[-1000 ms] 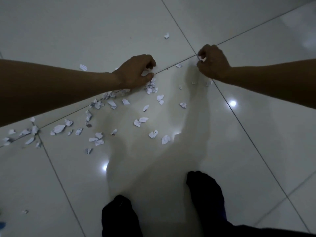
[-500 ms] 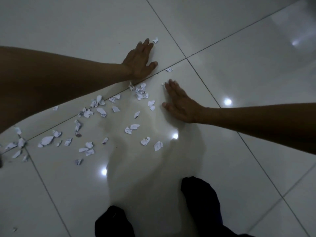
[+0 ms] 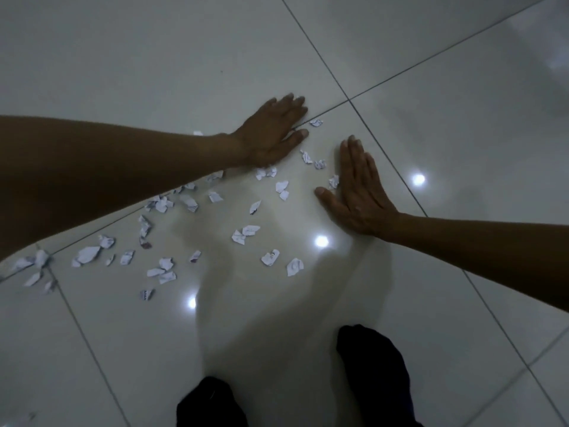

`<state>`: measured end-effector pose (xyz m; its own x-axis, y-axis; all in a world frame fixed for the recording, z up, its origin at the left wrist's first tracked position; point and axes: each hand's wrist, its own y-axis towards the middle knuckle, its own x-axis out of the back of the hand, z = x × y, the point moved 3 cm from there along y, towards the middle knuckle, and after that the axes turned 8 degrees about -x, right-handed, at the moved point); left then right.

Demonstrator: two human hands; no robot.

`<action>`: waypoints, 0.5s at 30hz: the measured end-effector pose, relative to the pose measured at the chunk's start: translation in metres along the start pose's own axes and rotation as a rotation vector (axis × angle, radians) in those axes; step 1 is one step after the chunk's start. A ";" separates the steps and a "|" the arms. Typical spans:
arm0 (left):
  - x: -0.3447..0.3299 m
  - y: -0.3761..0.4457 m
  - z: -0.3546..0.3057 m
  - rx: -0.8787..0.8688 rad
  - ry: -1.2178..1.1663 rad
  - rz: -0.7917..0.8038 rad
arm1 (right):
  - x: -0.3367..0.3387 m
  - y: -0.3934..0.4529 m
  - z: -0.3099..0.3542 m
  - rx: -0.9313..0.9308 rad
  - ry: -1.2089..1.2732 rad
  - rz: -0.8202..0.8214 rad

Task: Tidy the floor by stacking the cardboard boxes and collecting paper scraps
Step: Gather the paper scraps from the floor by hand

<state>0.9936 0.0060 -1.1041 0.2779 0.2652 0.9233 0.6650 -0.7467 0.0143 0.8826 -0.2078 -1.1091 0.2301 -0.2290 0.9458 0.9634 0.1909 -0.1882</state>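
Note:
Several crumpled white paper scraps (image 3: pixel 246 234) lie scattered across the glossy white floor tiles (image 3: pixel 154 57), trailing from the centre down to the left edge. My left hand (image 3: pixel 274 134) lies flat on the floor with straight fingers, at the far end of the scrap trail; one scrap (image 3: pixel 316 122) sits just past its fingertips. My right hand (image 3: pixel 357 189) also lies flat, fingers straight and pointing away, to the right of the scraps, with one scrap (image 3: pixel 333 181) touching its inner edge. Neither hand holds anything. No cardboard boxes are in view.
My two feet in dark socks (image 3: pixel 372 374) stand at the bottom of the view. Dark grout lines cross the tiles, meeting just beyond my hands (image 3: pixel 349 100). Bright ceiling-light reflections dot the floor (image 3: pixel 321 241).
One second ago both hands were curled, the right pinching a scrap. Both have since flattened on the floor. In the last half second the left hand drew back toward the scraps.

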 end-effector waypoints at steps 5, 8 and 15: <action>0.009 -0.055 -0.029 -0.213 -0.016 0.023 | 0.007 0.047 0.018 -0.020 0.014 -0.052; 0.020 -0.094 -0.038 -0.226 -0.026 0.063 | 0.012 0.079 0.038 -0.003 0.070 -0.026; 0.060 -0.201 -0.039 -0.021 0.022 0.012 | -0.036 0.049 0.157 0.399 0.136 0.115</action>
<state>0.8493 0.1483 -1.0364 0.2701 0.2429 0.9317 0.6472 -0.7622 0.0111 0.9002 -0.0407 -1.1110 0.3747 -0.3036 0.8760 0.8080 0.5703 -0.1479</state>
